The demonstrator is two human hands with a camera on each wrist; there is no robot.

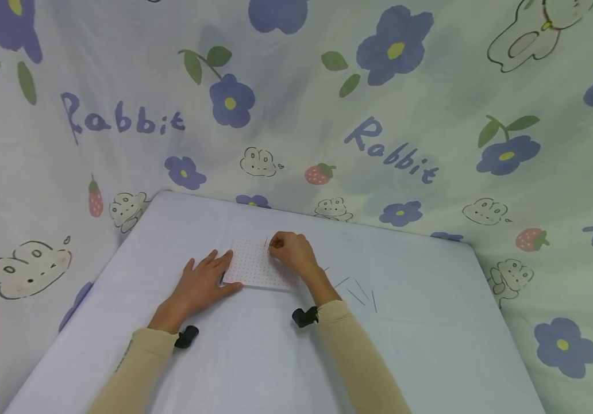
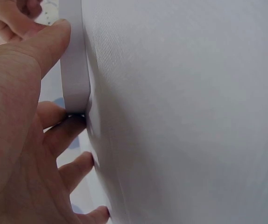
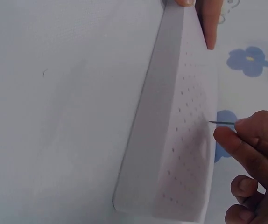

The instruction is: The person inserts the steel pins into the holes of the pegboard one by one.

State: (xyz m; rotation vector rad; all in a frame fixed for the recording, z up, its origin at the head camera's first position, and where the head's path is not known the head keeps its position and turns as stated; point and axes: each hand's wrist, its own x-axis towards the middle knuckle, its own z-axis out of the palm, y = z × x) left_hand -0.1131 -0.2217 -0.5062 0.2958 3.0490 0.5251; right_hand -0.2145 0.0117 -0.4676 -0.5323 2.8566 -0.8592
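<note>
A white square board dotted with rows of small holes lies flat on the table. My left hand rests at its left corner, fingers spread, thumb against the near edge. In the left wrist view the thumb touches the board's side, and the other fingertips rest on the cloth. Over the board's far right part, my right hand pinches a thin dark rod between thumb and index finger. The rod's tip points at the holed face; whether it touches is unclear.
Several thin dark rods lie scattered on the white-covered table, right of the board. A curtain printed with flowers and rabbits hangs behind and beside the table. Each wrist carries a small black camera.
</note>
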